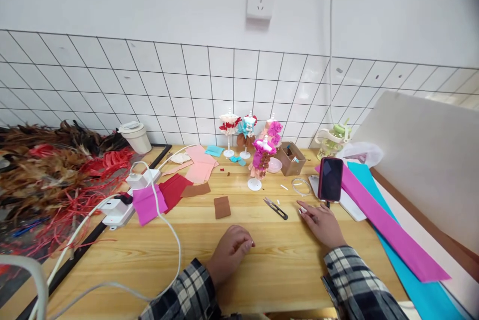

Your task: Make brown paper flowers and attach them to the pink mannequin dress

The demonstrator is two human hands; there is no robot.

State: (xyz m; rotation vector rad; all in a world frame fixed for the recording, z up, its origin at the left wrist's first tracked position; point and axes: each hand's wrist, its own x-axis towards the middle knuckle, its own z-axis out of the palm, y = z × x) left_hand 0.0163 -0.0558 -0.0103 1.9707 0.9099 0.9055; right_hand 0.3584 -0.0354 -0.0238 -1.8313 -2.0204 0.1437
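My left hand rests on the wooden table with its fingers curled in and the thumb against them; nothing shows in it. On the right, my right hand lies palm down with fingers stretched out. A small white piece is at its fingertips; whether they touch it I cannot tell. Black thread snips lie between the hands, left of the right fingertips. A brown crepe paper square lies beyond my left hand. Farther back, a small dress stand wears magenta ruffled paper, with several similar stands behind it.
Pink paper, red paper and magenta paper lie left, near power strips with looping white cables. A phone stands upright at right, beside long paper strips. A cardboard box and coiled wire are behind.
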